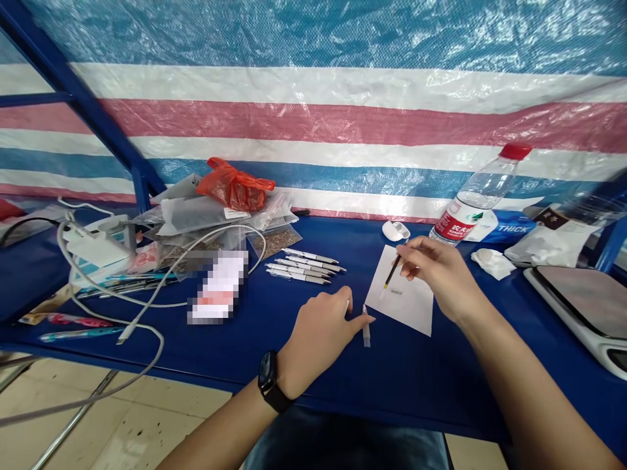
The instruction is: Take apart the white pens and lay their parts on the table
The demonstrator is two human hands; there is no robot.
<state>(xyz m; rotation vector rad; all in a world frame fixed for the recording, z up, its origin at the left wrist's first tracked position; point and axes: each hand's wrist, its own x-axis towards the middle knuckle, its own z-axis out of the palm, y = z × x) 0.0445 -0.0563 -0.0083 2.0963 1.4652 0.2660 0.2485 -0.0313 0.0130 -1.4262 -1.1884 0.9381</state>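
Note:
My right hand (425, 264) pinches a thin dark pen refill (392, 271) between thumb and fingers. The refill slants down over a white sheet of paper (416, 316), its lower end yellowish. A small grey coil-like thing (396, 292) shows on the paper; I cannot tell if it is a spring or a mark. My left hand (326, 320), with a black watch at the wrist, is curled over the table. Something small and whitish shows between its thumb and forefinger. Beside the thumb lies a translucent pen barrel piece (366, 334). Several white pens (306, 266) lie beyond my left hand.
At the right stand a red-capped water bottle (460, 215), a crumpled tissue (494, 262) and a scale (582, 300). A white case (396, 230) sits behind the paper. Leftward are plastic bags (235, 186), a looping white cable (159, 333) and blue pens (78, 334).

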